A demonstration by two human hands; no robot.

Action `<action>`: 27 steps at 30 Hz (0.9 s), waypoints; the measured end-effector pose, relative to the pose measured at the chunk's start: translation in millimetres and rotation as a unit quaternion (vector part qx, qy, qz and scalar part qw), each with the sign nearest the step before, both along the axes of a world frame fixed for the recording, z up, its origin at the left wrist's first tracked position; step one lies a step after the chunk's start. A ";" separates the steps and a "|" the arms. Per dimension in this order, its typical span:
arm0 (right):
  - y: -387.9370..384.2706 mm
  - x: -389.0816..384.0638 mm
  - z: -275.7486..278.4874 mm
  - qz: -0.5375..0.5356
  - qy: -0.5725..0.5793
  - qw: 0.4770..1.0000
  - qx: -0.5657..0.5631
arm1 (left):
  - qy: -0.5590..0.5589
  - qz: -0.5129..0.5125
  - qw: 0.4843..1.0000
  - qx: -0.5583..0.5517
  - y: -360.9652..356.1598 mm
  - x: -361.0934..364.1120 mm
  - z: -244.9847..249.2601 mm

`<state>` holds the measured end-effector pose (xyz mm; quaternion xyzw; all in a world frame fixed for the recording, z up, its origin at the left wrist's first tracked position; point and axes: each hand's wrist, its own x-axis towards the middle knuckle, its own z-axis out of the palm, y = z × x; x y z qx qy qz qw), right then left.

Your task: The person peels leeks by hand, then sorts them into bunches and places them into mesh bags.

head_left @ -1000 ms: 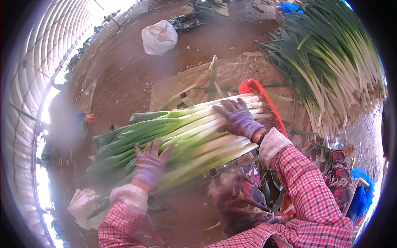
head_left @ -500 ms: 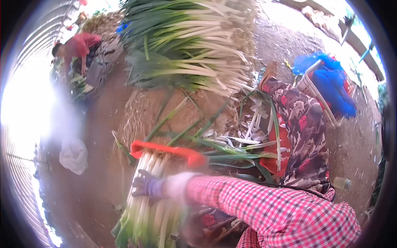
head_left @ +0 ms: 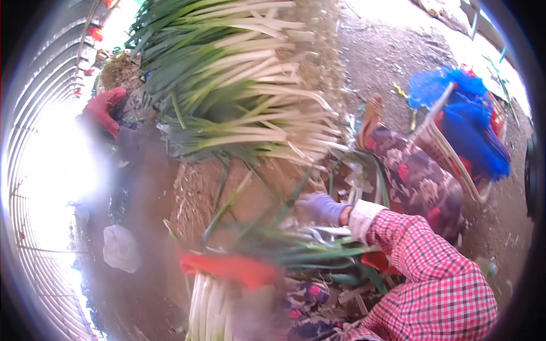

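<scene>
Your right hand [head_left: 321, 208] reaching out — leek pile [head_left: 227, 62] lying beyond, stalks [head_left: 247, 134] running crosswise — can't tell if you're gripping.

Blue netting [head_left: 476, 135] drapes 1 crate [head_left: 450, 152], well apart from 1 white bag [head_left: 120, 249].

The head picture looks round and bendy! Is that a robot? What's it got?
No robot here: it's a person with a camera on their head, looking down past their own arm. The camera sees very wide, so things look bendy. At the top lies a big pile of long green-and-white vegetables. Lower down, more white stalks reach up to a red thing. The right hand, in a purple glove, is by loose green leaves; it's too blurry to tell if it holds anything. I can't make out the left hand.
</scene>
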<state>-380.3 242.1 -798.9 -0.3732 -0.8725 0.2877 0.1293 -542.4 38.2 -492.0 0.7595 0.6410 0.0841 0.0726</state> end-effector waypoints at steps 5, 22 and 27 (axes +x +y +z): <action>92.6 -20.9 -22.3 -0.061 -0.052 0.996 0.043 | -0.254 0.031 0.964 -0.072 68.9 12.5 -50.3; 143.3 -63.7 -60.0 -0.123 -0.180 0.974 -0.060 | -0.261 0.034 0.958 -0.115 80.5 -38.3 -134.1; 54.7 -27.4 -57.1 -0.020 -0.211 0.969 -0.129 | -0.125 0.005 0.990 -0.059 74.0 -24.2 -127.0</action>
